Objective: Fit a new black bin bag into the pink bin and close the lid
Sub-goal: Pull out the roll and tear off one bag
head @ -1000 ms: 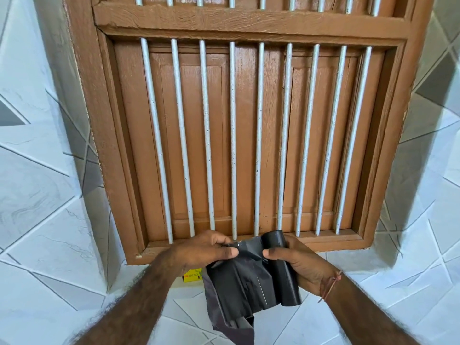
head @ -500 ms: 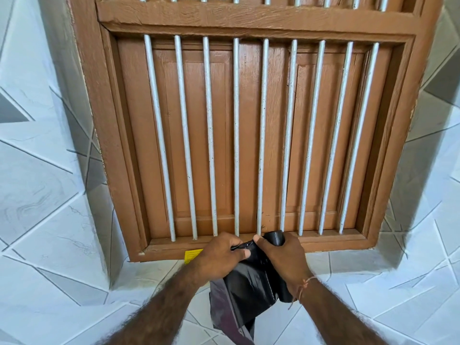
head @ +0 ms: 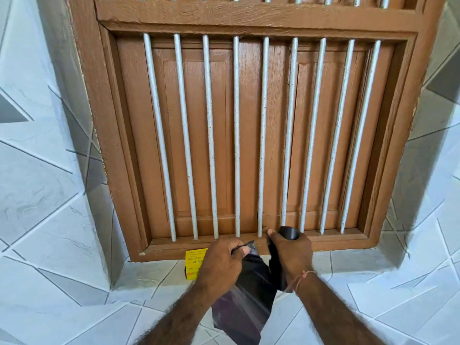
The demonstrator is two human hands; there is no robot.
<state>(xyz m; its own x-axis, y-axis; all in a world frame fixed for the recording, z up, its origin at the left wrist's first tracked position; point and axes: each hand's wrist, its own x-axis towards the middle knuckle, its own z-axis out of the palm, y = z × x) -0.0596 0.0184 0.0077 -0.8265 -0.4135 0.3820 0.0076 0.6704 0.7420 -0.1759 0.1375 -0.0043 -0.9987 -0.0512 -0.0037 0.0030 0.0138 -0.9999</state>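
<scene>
Tearing step: I judge I am parting 1 black bin bag from the roll, with both hands working close together low in the view.
Key relation: the roll stands roughly upright in my right hand, its long axis running up and away from me; the loose bag hangs down from my left hand, just left of the roll. A gap shows between the bag's top corner and the roll, so I judge the tear is done or nearly done there; lower down I cannot tell whether they are joined.
Left fingers: curled tight, thumb pinching the bag's top edge against the forefinger.
Right fingers: wrapped closed around the roll, thumb up along its left side; only the roll's top end shows above the fist.
Nearer hand: the left alone has the bag, so I expect it to carry the bag to the bin.
Pink bin: not in view; neither it nor its lid can be placed from here.
Surface: pale tiled ledge below the hands, a yellow packet lying on it just left of my left hand.
Room: brown wooden shutter with 9 pale vertical bars straight ahead, tiled walls either side.
</scene>
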